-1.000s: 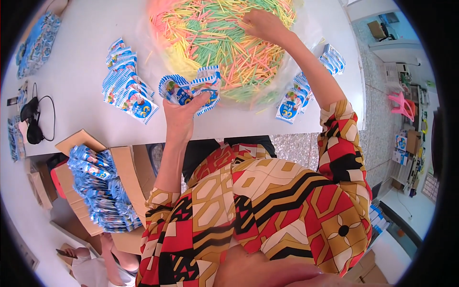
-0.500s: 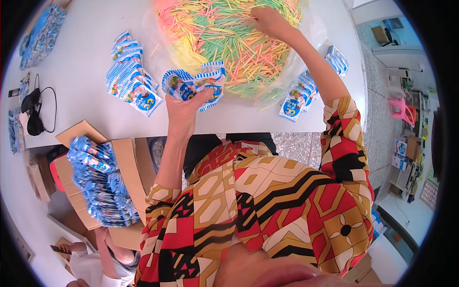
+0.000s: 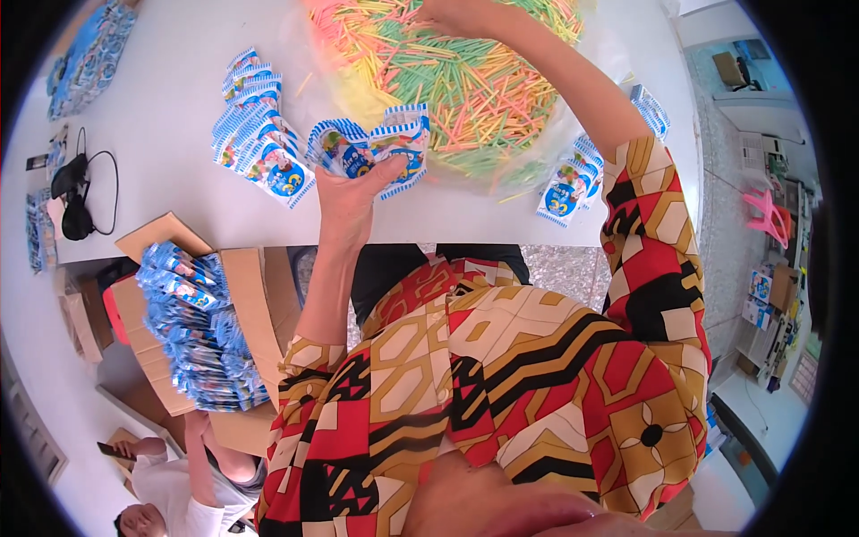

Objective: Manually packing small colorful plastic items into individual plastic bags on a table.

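My left hand [image 3: 349, 199] is closed round several small blue-and-white printed packets [image 3: 401, 148], fanned upward above the table's near edge, with the thumb across the front one. Far ahead, my right hand [image 3: 458, 18] reaches over a big heap of thin pink, yellow and green sticks [image 3: 447, 89] in a clear plastic bag [image 3: 501, 183]. Its fingers are drawn together over the sticks, and the frame's top edge cuts off part of the hand. Whether a stick is between them cannot be made out.
Overlapping packets [image 3: 259, 134] lie left of the bag, others [image 3: 565, 188] at its right. A cardboard box [image 3: 250, 295] full of packets stands below the table's left edge. A black cable [image 3: 114, 192] lies far left. Another person [image 3: 179, 488] sits at lower left, holding a phone.
My right hand has moved left and farther away across the heap of sticks. My left hand still holds its packets in nearly the same place. The whole view has shifted slightly.
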A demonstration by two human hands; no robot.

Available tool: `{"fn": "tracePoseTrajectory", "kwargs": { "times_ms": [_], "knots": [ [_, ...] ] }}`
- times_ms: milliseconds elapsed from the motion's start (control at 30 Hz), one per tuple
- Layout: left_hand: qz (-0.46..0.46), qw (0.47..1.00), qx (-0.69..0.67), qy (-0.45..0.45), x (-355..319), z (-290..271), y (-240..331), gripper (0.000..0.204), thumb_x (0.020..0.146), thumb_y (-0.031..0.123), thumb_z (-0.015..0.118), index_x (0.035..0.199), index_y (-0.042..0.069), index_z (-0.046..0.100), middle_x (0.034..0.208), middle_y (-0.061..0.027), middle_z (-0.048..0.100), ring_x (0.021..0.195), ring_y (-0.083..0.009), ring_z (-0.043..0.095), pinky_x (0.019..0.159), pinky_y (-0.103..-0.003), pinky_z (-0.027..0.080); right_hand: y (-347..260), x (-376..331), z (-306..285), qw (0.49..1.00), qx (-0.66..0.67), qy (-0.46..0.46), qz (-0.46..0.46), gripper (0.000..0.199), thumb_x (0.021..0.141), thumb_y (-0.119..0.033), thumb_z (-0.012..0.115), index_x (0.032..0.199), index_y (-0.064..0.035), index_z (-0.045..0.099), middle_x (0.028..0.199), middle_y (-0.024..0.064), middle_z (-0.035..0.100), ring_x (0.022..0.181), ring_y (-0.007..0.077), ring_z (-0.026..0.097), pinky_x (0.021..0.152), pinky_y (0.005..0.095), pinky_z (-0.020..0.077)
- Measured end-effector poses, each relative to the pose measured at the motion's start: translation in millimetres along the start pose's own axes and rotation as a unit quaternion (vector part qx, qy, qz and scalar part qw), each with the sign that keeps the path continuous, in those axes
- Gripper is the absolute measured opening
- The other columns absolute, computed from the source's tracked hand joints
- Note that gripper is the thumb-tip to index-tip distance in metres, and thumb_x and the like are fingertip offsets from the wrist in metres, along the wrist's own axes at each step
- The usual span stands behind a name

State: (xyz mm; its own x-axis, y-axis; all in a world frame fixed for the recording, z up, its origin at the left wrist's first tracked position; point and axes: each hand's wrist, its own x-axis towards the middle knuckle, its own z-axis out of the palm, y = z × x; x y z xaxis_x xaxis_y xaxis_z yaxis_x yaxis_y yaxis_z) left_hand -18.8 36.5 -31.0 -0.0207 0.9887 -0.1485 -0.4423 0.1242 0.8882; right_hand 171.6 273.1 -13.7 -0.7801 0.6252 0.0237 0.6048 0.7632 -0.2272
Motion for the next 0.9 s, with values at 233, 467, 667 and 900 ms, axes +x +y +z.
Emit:
{"fn": "tracePoseTrajectory", "kwargs": {
  "times_ms": [233,467,667,900],
  "knots": [
    [0.014,1.0,-0.004,0.009,6,8,10,0.035,0.07,-0.008,0.071,0.102,-0.001,0.058,0.095,-0.0098,0.066,0.084,-0.0162,0.065,0.076,-0.03,0.054,12,14,21,0.993,-0.109,-0.028,-0.034,0.014,0.078,-0.013,0.057,0.085,-0.002,0.064,0.084,0.0191,0.063,0.079,0.0352,0.06,0.068,0.0438,0.0482],
    [0.022,0.999,-0.021,-0.018,12,12,12,0.029,0.071,-0.006,0.073,0.097,-0.002,0.06,0.091,-0.0098,0.067,0.079,-0.0151,0.066,0.073,-0.028,0.054,22,-15,19,0.993,-0.112,0.043,0.012,0.017,0.075,-0.012,0.061,0.089,-0.0032,0.063,0.084,0.0191,0.063,0.08,0.0367,0.06,0.069,0.0453,0.0478],
    [0.071,0.997,0.013,0.0,5,3,4,0.03,0.065,0.003,0.079,0.089,0.002,0.061,0.082,-0.0031,0.064,0.072,-0.0085,0.058,0.068,-0.025,0.049,55,-40,17,0.993,0.004,0.089,0.077,0.015,0.075,-0.014,0.056,0.076,0.0009,0.053,0.069,0.0192,0.056,0.062,0.0317,0.05,0.059,0.0426,0.0387],
    [0.083,0.996,-0.021,0.003,1,4,19,0.026,0.066,0.007,0.08,0.082,0.005,0.059,0.081,0.0012,0.061,0.076,-0.0065,0.056,0.066,-0.024,0.046,61,-68,9,0.973,0.133,0.118,0.15,0.033,0.083,-0.032,0.063,0.07,-0.002,0.054,0.056,0.0001,0.05,0.054,0.0084,0.044,0.05,0.0277,0.0347]
  ]
}}
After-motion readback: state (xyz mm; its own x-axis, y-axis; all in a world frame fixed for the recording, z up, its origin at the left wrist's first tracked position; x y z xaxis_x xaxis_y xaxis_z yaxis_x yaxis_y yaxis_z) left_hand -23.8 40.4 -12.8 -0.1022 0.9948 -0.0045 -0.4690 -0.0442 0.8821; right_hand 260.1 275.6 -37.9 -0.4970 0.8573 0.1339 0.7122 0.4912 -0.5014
